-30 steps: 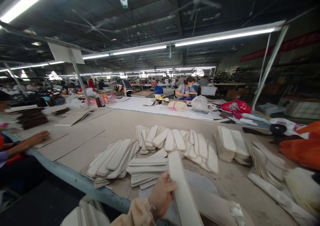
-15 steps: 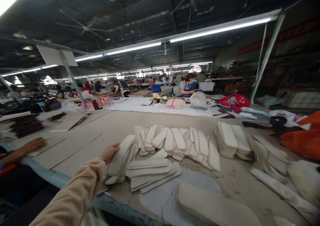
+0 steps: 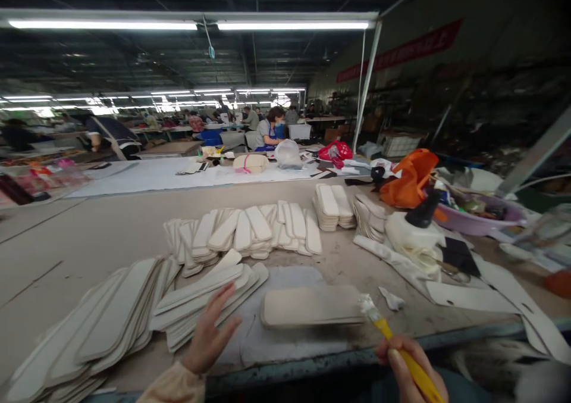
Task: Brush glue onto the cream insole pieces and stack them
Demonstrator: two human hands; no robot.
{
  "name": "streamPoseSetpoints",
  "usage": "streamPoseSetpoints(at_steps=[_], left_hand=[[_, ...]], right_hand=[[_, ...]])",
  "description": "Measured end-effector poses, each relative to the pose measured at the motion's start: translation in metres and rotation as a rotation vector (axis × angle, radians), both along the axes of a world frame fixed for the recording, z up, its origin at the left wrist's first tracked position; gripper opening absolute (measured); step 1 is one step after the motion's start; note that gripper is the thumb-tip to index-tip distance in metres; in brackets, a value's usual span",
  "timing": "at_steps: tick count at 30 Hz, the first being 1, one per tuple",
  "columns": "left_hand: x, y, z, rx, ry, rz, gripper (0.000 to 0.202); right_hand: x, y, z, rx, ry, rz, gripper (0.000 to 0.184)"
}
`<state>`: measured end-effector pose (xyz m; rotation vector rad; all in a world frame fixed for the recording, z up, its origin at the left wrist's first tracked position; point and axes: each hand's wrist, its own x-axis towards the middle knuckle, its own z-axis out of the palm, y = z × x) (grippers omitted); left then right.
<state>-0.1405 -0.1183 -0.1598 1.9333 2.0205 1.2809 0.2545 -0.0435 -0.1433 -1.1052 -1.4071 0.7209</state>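
My left hand (image 3: 213, 330) hovers with fingers apart, holding nothing, in front of a fanned pile of pale rounded strips (image 3: 196, 299). In my right hand (image 3: 408, 367) is a paint brush (image 3: 387, 330) with a yellow handle, its bristles coated in something white. The brush tip is beside the right end of a beige stack of rounded pieces (image 3: 312, 306), which lies on a whitish sheet (image 3: 294, 276). Whether the bristles touch the stack I cannot tell. Farther left, a larger fan of pale strips (image 3: 102, 319) spreads over the table.
Behind the piles lies a row of more strips (image 3: 250, 230), with neat stacks (image 3: 327, 203) to its right. A white container with a black nozzle (image 3: 413, 233), an orange bag (image 3: 408, 180) and a purple basin (image 3: 473, 215) crowd the right side. Across the table a person (image 3: 269, 130) works.
The view has swung right. My left hand has let go of the left pile and come over beside the middle fan. My right hand with the brush has come into view.
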Motion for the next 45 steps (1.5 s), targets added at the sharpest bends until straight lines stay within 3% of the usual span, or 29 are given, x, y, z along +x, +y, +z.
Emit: streamPoseSetpoints(at_steps=[2,5,11,17,25,31,38,41,45], left_hand=[[0.036,0.013,-0.009,-0.011,-0.055,-0.122,0.071],[0.060,0.033,-0.016,-0.056,-0.151,-0.191,0.085],[0.055,0.048,-0.027,-0.141,-0.247,-0.232,0.076],[0.050,0.050,-0.031,-0.155,-0.256,-0.239,0.070],[0.050,0.050,-0.031,-0.116,-0.259,-0.266,0.071],[0.051,0.049,-0.030,-0.145,-0.289,-0.278,0.077],[0.053,0.050,-0.029,-0.202,-0.360,-0.275,0.080],[0.054,0.050,-0.029,-0.207,-0.392,-0.278,0.086],[0.054,0.050,-0.029,-0.208,-0.367,-0.253,0.090]], right_hand=[[-0.001,-0.003,0.001,-0.063,0.065,0.026,0.029],[0.002,-0.006,0.000,-0.113,0.150,0.042,0.028],[0.013,-0.005,-0.004,-0.173,0.285,0.044,0.025],[0.017,-0.003,0.010,-0.227,0.438,0.028,0.028],[0.003,-0.035,0.011,-0.313,0.436,0.193,0.030],[-0.036,-0.021,0.015,-0.398,0.369,0.256,0.032],[-0.123,0.018,0.039,-0.425,0.234,0.467,0.035],[-0.147,0.023,0.036,-0.446,0.165,0.513,0.035],[-0.152,0.029,0.027,-0.415,0.037,0.468,0.031]])
